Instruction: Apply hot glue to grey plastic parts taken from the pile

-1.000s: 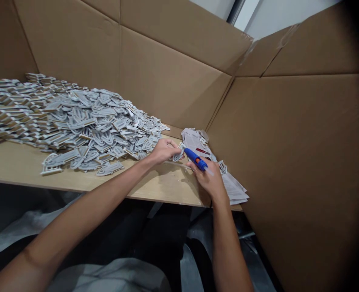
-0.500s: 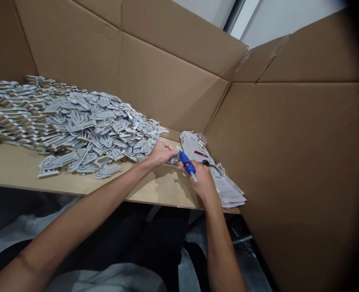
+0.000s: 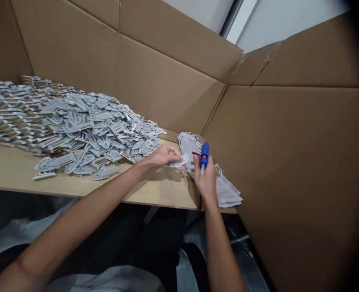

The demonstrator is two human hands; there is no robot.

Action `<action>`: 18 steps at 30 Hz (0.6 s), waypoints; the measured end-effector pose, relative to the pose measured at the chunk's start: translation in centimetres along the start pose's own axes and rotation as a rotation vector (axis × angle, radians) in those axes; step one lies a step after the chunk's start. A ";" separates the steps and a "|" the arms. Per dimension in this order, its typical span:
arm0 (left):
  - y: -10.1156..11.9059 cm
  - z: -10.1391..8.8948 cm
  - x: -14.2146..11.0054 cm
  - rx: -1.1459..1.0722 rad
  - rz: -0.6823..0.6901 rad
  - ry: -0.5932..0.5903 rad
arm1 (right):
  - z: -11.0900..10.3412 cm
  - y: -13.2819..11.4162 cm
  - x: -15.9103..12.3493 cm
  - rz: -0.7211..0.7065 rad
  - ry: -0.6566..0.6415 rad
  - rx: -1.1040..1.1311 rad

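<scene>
My left hand pinches a small grey-white flat plastic piece just above the wooden table. My right hand is closed round a blue glue gun with an orange band, held upright with a clear stick showing at its lower end. The two hands are close together near the table's right end. A large heap of the same grey pieces lies left of my left hand.
Cardboard walls enclose the table at the back and on the right. Printed paper sheets lie under my right hand at the table's right corner. A dark cord hangs below the table edge. White cloth lies beneath.
My right hand has swung the glue gun from lying slanted towards the piece to standing upright. My left hand has drawn the piece slightly nearer and lifted it.
</scene>
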State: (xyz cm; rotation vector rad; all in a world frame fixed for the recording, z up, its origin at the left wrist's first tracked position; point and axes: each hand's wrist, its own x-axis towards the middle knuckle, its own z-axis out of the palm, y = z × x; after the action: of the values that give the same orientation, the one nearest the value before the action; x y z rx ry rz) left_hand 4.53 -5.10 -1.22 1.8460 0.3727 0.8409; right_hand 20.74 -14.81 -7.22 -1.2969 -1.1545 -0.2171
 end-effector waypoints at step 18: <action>-0.4 -0.1 -0.1 0.070 0.025 -0.192 | -1.7 0.0 0.6 0.200 -0.289 0.700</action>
State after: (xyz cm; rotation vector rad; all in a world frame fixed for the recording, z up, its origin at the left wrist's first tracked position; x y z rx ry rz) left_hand 4.42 -4.90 -1.55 1.9810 0.2611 0.6670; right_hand 22.00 -15.91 -6.48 -0.8162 -1.1814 0.5009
